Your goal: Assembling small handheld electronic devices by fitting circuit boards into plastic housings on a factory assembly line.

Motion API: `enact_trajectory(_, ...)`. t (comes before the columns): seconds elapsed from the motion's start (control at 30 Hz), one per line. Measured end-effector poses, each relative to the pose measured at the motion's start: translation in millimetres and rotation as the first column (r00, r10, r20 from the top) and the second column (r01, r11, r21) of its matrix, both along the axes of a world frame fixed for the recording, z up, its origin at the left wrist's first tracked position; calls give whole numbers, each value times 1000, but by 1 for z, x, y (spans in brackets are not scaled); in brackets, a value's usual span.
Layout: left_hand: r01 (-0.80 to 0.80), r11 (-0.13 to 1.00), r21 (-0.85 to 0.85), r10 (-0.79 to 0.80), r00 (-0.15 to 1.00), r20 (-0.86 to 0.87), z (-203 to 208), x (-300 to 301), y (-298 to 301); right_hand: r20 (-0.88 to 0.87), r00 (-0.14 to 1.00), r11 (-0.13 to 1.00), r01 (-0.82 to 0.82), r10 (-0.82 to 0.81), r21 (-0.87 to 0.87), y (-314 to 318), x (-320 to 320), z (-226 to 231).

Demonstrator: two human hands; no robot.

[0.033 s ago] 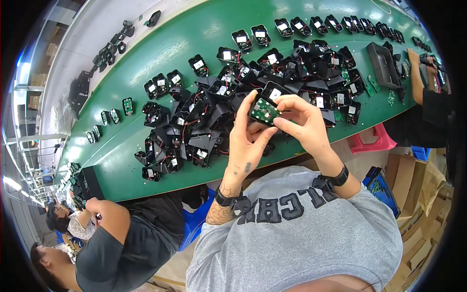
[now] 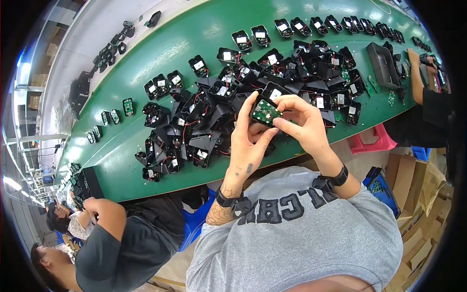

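Note:
Between my hands is a small black plastic housing with a green circuit board in its open side. My left hand grips it from the left, fingers along its far edge and thumb near its lower edge. My right hand closes on its right side, with thumb and fingertips at the board's corner. Just beyond lies a large heap of black housings, many with white parts and red wires inside. What the fingertips press on underneath is hidden.
Black housings stand in a row along the green table's far side. Small board units sit at left. A black bin stands at right, near another person's arm. A co-worker sits at lower left.
The housing in my hands has shifted very slightly, and my left hand with it. The co-worker's arm at lower left has moved a little.

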State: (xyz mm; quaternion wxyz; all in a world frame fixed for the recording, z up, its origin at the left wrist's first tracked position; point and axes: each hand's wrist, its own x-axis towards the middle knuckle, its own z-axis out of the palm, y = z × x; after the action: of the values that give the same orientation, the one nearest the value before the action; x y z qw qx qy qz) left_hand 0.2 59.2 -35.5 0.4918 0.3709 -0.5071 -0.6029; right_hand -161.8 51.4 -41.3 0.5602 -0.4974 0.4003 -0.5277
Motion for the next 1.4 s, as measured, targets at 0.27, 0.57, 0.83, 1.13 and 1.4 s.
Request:
enact_trajectory(0.27,-17,1000,16,18,997,-79,4,6,-1,-139,989,988,-77,58,-135,-7,2,12)
enact_trajectory(0.57,160,978,134,-128,967,-222,17,22,-3,-393,893,871,-361,220,-334,-28,-21,29)
enact_trajectory(0.83,464,860,211,-316,811,-493,2,32,-7,-685,723,631,-572,87,-523,-39,-30,57)
enact_trajectory(1.13,696,656,293,-255,570,-781,-4,28,-4,-796,604,514,-696,42,-501,-27,-26,86)
enact_trajectory(1.4,720,599,349,-124,514,-849,16,19,3,-892,440,439,-785,-102,-437,-25,-22,104)
